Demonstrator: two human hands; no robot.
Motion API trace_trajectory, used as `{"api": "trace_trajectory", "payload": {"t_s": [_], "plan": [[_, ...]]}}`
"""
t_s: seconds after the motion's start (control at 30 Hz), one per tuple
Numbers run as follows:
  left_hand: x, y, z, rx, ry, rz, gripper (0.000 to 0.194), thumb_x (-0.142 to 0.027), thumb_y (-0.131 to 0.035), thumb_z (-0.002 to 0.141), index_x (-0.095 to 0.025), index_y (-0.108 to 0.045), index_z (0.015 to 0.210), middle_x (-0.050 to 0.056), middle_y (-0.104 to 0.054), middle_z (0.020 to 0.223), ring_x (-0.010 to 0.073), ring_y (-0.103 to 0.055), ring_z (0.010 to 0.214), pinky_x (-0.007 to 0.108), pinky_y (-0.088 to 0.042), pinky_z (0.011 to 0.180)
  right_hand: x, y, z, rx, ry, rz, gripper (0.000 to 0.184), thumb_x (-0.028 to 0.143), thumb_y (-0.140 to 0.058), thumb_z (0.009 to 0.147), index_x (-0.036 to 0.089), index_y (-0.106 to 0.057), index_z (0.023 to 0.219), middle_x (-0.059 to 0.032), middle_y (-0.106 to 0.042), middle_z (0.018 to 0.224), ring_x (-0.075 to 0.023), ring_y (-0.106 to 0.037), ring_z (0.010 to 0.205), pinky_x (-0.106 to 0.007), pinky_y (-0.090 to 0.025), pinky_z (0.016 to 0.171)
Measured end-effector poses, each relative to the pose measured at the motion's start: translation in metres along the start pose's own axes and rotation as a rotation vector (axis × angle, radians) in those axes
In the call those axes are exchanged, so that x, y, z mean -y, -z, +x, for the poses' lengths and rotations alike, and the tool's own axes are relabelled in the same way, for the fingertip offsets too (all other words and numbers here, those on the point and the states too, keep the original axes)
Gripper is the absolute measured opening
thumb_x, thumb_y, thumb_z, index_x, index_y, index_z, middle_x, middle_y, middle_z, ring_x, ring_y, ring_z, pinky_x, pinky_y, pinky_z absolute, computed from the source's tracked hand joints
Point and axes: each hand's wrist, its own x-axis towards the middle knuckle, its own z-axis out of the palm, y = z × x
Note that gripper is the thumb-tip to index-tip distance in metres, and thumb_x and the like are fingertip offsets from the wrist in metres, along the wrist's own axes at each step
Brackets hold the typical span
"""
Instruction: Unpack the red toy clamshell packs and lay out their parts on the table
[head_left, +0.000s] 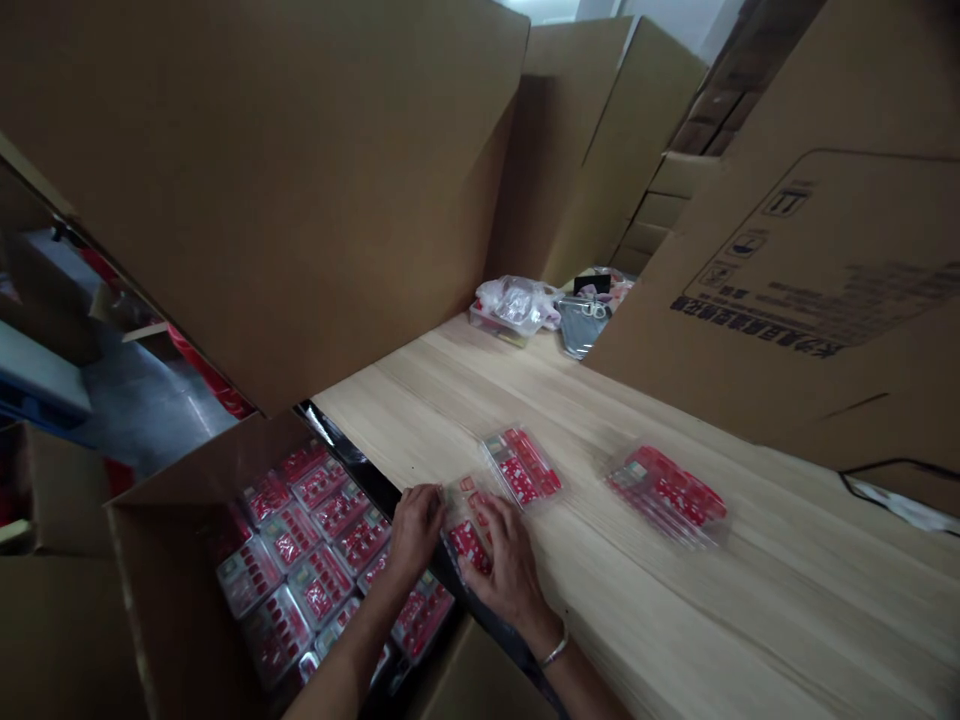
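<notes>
Resting on a clear blister pack (pixel 469 535) of red-printed cards, the right hand (pixel 510 570) is seen at the bench (pixel 675 620) edge, a metal bracelet (pixel 556 650) on its wrist. Its fingers (pixel 487 520) are spread over the pack, not clenched; whether it is gripped cannot be told. The left hand (pixel 416 530) is held just beside the same pack, above the carton's rim, with its fingers (pixel 429 495) lightly curled; no grasp can be confirmed.

An open cardboard carton (pixel 165 600) is stood just below the bench edge. Similar packs (pixel 319 545) are laid inside it in close, overlapping rows, and much of its floor is covered, though the nearest corner is hidden by the forearms and the depth cannot be told. Outside it, two further lots are lying on the bench: a near pile (pixel 521 468) just past the hands and a larger pile (pixel 666 495) farther right.

At the bench's far end, a plastic bag (pixel 517 305) is heaped on a clear tray (pixel 487 325). A printed carton flap (pixel 810 270) is standing up on the right.
</notes>
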Motion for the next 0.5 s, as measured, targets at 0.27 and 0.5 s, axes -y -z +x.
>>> {"api": "trace_trajectory", "payload": {"t_s": [0.27,0.5], "plan": [[0.004,-0.009,0.007,-0.228,0.174,-0.071,0.013,-0.032,-0.059,0.072,-0.02,-0.065,0.073,0.005,-0.068,0.08,0.0221,-0.061,0.078,0.035,-0.049,0.073,0.003,0.001,0.002,-0.005,-0.018,-0.023,0.064,0.03,-0.059,0.073,0.016,-0.04,0.132,-0.0142,-0.044,0.131,-0.0296,-0.042,0.122,-0.048,-0.039,0.102],[-0.009,-0.034,-0.015,-0.494,0.353,-0.048,0.015,-0.034,-0.059,0.07,-0.02,-0.061,0.063,0.009,-0.062,0.094,0.0288,-0.056,0.095,0.049,-0.043,0.089,0.001,-0.002,0.001,0.016,-0.012,-0.055,0.064,0.032,-0.059,0.075,0.017,-0.039,0.134,-0.0151,-0.042,0.133,-0.0318,-0.039,0.126,-0.051,-0.036,0.104]]}}
